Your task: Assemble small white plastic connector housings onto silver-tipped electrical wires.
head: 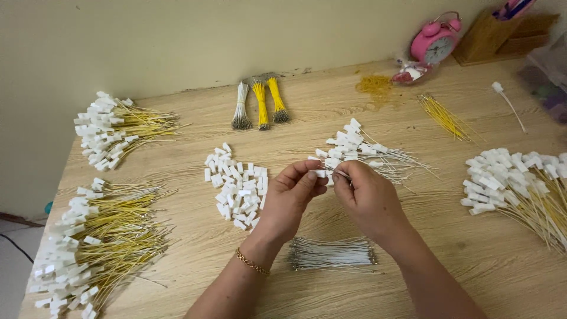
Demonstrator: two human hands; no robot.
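My left hand [290, 192] pinches a small white plastic connector [319, 173] between thumb and fingers. My right hand [366, 195] meets it at the fingertips and holds a thin white wire at the connector. Both hands hover above the wooden table [449, 236]. To the left lies a pile of loose white connectors [236, 186]. Just behind my hands is a heap of white wires with connectors fitted [360, 150]. A bundle of bare white wires [331, 254] lies under my wrists.
Yellow wires with white connectors lie in heaps at the left [112, 127], lower left [100, 242] and right [520, 183]. Bundled white and yellow wires [260, 103] and loose yellow wires [443, 115] sit farther back. A pink alarm clock [436, 40] and wooden holder [490, 35] stand by the wall.
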